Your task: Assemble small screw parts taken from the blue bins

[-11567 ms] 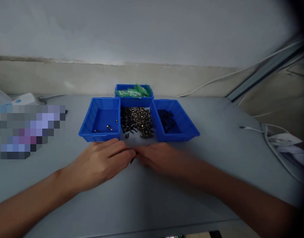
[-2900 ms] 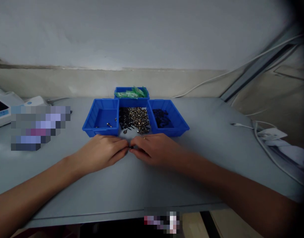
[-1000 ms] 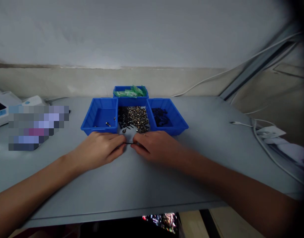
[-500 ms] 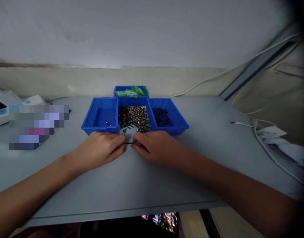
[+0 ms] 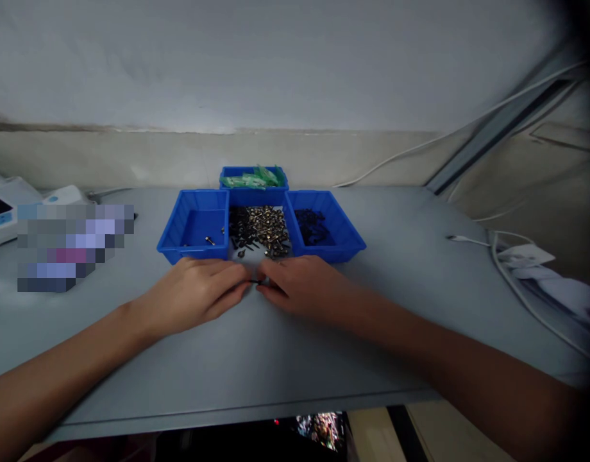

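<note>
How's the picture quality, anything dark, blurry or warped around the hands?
Head view: dim, bluish light; left hand and right hand slightly soft; the small dark part pinched between them too tiny to resolve; corners darken at right; a pixelated block masks something at left.

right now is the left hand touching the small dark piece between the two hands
Touching. In the head view the left hand pinches one end of the small dark piece and the right hand the other; no gap shows.
</note>
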`<move>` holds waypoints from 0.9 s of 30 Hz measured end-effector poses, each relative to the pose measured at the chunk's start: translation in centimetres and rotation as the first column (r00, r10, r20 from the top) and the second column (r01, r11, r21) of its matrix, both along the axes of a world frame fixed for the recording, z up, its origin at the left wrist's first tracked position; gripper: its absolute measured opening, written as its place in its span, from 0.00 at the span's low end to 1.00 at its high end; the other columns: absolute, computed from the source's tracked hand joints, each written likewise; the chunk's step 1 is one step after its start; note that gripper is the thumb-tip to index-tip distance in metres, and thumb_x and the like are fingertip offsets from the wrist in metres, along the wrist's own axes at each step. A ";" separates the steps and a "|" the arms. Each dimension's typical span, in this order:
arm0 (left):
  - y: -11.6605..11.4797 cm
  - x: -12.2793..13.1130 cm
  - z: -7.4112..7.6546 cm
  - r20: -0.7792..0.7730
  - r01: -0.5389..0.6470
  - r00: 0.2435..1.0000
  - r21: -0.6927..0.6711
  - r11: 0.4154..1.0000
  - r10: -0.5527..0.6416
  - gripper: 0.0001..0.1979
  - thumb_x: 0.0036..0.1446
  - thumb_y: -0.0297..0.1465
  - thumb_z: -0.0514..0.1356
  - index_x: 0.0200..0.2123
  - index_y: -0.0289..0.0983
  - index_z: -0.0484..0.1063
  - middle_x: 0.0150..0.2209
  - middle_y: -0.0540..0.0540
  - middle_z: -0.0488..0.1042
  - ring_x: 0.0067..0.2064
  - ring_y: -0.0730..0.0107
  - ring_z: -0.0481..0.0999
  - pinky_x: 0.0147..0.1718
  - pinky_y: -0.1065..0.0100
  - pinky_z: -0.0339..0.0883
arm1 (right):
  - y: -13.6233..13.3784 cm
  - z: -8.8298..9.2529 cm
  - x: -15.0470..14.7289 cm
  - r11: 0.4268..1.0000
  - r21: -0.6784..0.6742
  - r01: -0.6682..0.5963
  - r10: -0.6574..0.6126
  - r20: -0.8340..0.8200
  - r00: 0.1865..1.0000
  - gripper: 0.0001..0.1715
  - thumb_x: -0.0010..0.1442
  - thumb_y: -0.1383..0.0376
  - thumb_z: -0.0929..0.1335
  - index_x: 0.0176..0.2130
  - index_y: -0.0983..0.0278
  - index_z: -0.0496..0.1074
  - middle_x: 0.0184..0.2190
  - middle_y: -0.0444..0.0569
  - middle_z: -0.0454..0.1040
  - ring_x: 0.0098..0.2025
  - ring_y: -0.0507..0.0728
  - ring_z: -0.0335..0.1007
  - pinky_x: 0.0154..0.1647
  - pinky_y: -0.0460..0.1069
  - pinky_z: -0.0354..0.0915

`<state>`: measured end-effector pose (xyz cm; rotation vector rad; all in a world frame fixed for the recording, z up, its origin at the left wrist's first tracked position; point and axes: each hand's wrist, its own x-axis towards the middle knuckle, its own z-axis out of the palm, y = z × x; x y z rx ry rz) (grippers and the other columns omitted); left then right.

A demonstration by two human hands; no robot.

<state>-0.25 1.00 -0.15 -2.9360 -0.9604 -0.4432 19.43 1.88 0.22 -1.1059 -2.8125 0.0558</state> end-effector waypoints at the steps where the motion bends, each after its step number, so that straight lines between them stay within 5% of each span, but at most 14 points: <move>1: -0.1 0.1 0.0 0.003 0.042 0.999 0.001 0.999 -0.042 0.11 0.60 0.30 0.46 0.33 0.35 0.66 0.26 0.49 0.68 0.28 0.75 0.68 0.27 0.72 0.61 | 0.0 -0.1 0.0 1.000 0.001 -0.013 0.013 -0.002 1.000 0.05 0.56 0.64 0.60 0.31 0.63 0.63 0.24 0.43 0.70 0.23 0.51 0.64 0.20 0.47 0.45; 6: -0.4 0.3 -0.2 -0.021 0.146 0.989 0.060 0.988 -0.145 0.13 0.61 0.29 0.45 0.32 0.35 0.68 0.26 0.49 0.69 0.28 0.75 0.68 0.29 0.71 0.63 | -0.1 -0.5 0.0 0.999 0.006 -0.051 0.051 -0.010 0.999 0.03 0.54 0.66 0.61 0.30 0.63 0.63 0.23 0.42 0.70 0.23 0.50 0.62 0.20 0.47 0.45; 15: 0.4 -0.1 -0.1 -0.093 -0.134 0.986 0.020 0.991 0.136 0.12 0.60 0.34 0.46 0.30 0.36 0.64 0.22 0.51 0.67 0.24 0.73 0.69 0.23 0.72 0.58 | 0.1 0.0 0.1 0.998 0.031 0.057 -0.056 -0.029 0.998 0.12 0.60 0.63 0.56 0.35 0.63 0.64 0.23 0.44 0.71 0.23 0.51 0.63 0.21 0.47 0.45; 27: 0.0 0.3 -0.6 -0.111 -0.133 0.986 -0.058 0.989 0.126 0.12 0.60 0.33 0.44 0.32 0.35 0.63 0.25 0.49 0.68 0.27 0.70 0.71 0.24 0.70 0.60 | -0.3 0.5 0.0 0.998 -0.039 -0.049 0.046 -0.084 0.995 0.14 0.60 0.60 0.56 0.36 0.64 0.65 0.27 0.45 0.72 0.26 0.51 0.65 0.23 0.46 0.48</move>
